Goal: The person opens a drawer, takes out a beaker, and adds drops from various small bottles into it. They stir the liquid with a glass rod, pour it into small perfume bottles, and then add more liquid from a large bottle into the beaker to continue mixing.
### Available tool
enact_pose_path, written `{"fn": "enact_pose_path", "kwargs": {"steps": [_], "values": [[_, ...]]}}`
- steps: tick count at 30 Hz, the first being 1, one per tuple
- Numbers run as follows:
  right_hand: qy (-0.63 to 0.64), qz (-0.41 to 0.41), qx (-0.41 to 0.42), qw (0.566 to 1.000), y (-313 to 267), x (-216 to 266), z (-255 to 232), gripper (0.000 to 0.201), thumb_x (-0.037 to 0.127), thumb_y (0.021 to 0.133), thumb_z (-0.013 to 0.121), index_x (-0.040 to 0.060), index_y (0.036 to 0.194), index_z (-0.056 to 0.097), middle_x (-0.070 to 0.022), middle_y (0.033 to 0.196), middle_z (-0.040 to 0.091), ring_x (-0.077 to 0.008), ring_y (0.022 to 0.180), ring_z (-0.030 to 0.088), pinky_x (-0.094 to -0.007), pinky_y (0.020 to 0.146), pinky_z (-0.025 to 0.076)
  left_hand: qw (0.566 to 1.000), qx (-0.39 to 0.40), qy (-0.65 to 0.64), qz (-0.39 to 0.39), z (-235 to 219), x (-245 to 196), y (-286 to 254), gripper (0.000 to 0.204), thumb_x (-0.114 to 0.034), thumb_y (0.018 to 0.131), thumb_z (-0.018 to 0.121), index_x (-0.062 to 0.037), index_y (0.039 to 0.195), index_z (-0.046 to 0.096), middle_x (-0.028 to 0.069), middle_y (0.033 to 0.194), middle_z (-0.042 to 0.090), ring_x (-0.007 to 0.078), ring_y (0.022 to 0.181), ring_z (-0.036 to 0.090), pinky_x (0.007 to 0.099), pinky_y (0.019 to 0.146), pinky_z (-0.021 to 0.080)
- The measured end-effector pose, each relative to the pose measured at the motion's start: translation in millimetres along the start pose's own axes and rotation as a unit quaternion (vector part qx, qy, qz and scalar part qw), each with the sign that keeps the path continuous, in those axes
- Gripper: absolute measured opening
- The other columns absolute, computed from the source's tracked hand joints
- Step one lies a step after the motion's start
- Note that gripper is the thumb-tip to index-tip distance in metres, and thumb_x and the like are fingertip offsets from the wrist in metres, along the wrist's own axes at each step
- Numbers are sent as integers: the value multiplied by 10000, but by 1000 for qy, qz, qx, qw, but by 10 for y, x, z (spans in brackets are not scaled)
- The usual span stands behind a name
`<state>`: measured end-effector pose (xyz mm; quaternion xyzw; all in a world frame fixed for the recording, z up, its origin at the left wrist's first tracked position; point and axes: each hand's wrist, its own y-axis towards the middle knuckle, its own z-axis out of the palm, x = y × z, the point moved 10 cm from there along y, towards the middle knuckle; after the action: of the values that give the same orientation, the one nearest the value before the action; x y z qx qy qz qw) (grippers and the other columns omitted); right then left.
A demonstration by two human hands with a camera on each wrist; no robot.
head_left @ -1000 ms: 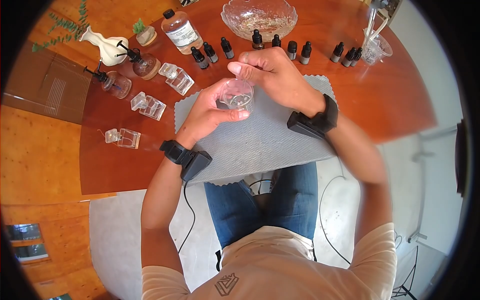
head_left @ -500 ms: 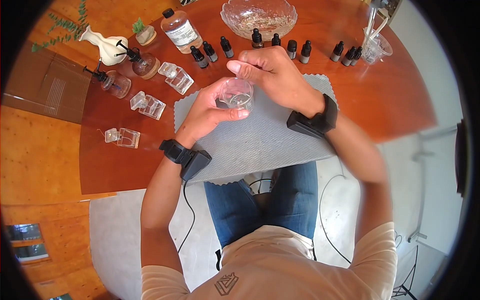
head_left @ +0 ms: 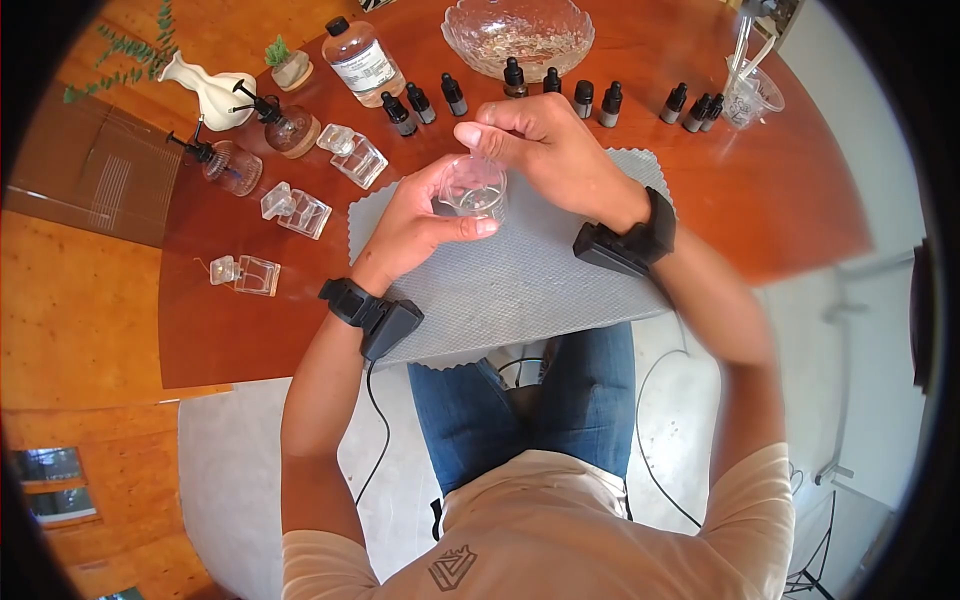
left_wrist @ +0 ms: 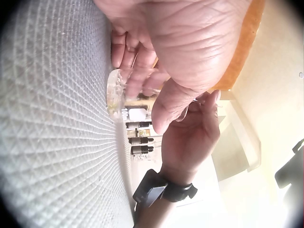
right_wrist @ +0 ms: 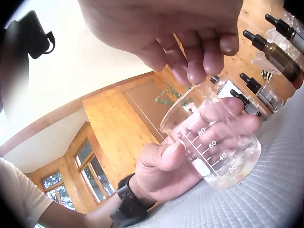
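Observation:
In the head view my left hand (head_left: 418, 222) holds a small clear glass beaker (head_left: 489, 205) round its side, thumb in front and fingers behind. White graduation marks show on the beaker (right_wrist: 209, 152) in the right wrist view, and its base stands on the grey textured mat (head_left: 520, 290). Over the rim is my right hand (head_left: 560, 155), thumb and forefinger pinched together on what looks like a thin clear rod pointing into the beaker. Its other fingers curl in, and the rod is mostly hidden. The left wrist view shows the right hand (left_wrist: 187, 145) beyond the beaker.
Several dark dropper bottles (head_left: 454, 95) line the table behind the hands. A large labelled bottle (head_left: 365, 68) and a glass bowl (head_left: 518, 40) stand farther back. Square clear perfume bottles (head_left: 304, 215) and spray bottles (head_left: 235, 172) are at left, a plastic cup (head_left: 752, 98) with sticks at right.
Both hands keep their places at the beaker. The right thumb and forefinger shift only very slightly above the rim.

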<state>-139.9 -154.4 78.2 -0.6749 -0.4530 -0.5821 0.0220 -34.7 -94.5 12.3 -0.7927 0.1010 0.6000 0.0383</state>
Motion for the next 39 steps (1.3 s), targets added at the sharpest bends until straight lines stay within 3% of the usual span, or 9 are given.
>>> {"fn": "enact_pose_path", "kwargs": {"steps": [12, 39], "values": [[52, 36, 5, 998, -12, -44, -7, 374, 256, 1023, 675, -26, 776, 665, -37, 568, 493, -93, 547, 411, -330, 513, 365, 1000, -1, 9, 13, -8, 30, 9, 652, -311, 785, 864, -22, 1318, 626, 80, 1283, 682, 197, 1233, 600, 365, 1099, 400], [30, 24, 4, 999, 7, -21, -26, 361, 241, 1016, 681, -42, 791, 676, -63, 582, 535, -104, 546, 433, -327, 522, 383, 1000, 7, 0, -2, 19, 6, 6, 675, -295, 788, 854, -26, 1349, 593, 78, 1298, 682, 189, 1238, 592, 358, 1093, 394]]}}
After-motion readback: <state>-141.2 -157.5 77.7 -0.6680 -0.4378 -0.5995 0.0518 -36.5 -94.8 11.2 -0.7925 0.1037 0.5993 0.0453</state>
